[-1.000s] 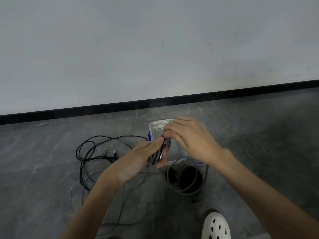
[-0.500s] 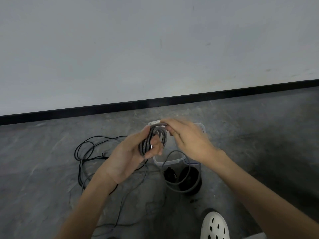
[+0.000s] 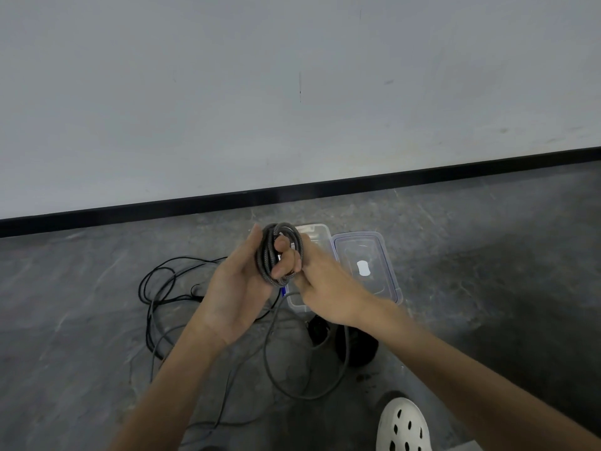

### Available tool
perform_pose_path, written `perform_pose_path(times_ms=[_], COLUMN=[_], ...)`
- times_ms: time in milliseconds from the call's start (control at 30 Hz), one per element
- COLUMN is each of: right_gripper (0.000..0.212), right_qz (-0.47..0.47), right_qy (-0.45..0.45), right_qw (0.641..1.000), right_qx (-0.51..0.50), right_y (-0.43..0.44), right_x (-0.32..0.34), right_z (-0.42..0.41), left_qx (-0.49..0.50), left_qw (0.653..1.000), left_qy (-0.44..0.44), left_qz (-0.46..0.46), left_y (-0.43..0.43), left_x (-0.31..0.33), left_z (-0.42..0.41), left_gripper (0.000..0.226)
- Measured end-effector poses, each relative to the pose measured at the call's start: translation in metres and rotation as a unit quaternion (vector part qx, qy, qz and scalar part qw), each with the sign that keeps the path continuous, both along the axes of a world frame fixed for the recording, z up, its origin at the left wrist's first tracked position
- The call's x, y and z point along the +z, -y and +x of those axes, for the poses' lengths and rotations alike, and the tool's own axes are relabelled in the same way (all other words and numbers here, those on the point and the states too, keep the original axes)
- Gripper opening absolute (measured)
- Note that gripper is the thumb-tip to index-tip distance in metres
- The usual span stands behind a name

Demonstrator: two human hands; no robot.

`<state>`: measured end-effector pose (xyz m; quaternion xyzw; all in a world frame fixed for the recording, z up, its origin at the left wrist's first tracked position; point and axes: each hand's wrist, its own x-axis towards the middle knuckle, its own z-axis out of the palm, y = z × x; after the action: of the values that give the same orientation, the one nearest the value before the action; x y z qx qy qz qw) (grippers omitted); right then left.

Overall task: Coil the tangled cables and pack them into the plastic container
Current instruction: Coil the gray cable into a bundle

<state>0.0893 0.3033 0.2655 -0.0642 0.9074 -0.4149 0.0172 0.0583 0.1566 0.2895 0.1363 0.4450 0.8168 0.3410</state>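
Note:
My left hand (image 3: 240,294) holds a small coil of dark braided cable (image 3: 271,255), its fingers passed through the loops. My right hand (image 3: 325,288) is close beside it on the right and grips the coil's lower edge. Behind my hands a clear plastic container (image 3: 315,234) sits on the floor, mostly hidden by them. Its clear lid (image 3: 367,265) with blue clips lies flat to its right. A tangle of thin black cables (image 3: 162,288) lies on the floor to the left. A grey cable loop (image 3: 292,379) lies on the floor below my hands.
A black round object (image 3: 356,349) rests on the floor below my right wrist. A white clog shoe (image 3: 403,424) shows at the bottom edge. The grey wall with a black baseboard (image 3: 292,190) runs behind the container.
The coil has turned from edge-on to face the camera and risen a little. My right hand has moved from the coil's top down to its lower right side.

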Motion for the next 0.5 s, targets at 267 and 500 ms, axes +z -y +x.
perform_pose_path(times_ms=[267,500], right_gripper=[0.034,0.043], right_qz=[-0.013,-0.094], right_qy=[0.101,0.166], right_qw=[0.995,0.981], right_qx=[-0.012,-0.019], right_y=[0.007,0.012], right_x=[0.004,0.006], right_z=[0.000,0.005], left_qx=[0.029,0.097], left_qw=[0.999,0.992], left_qy=[-0.025,-0.072], left_qz=[-0.023,-0.030], left_y=[-0.005,-0.004], left_x=[-0.001,-0.005], left_z=[0.003,0.001], left_gripper=[0.034,0.033])
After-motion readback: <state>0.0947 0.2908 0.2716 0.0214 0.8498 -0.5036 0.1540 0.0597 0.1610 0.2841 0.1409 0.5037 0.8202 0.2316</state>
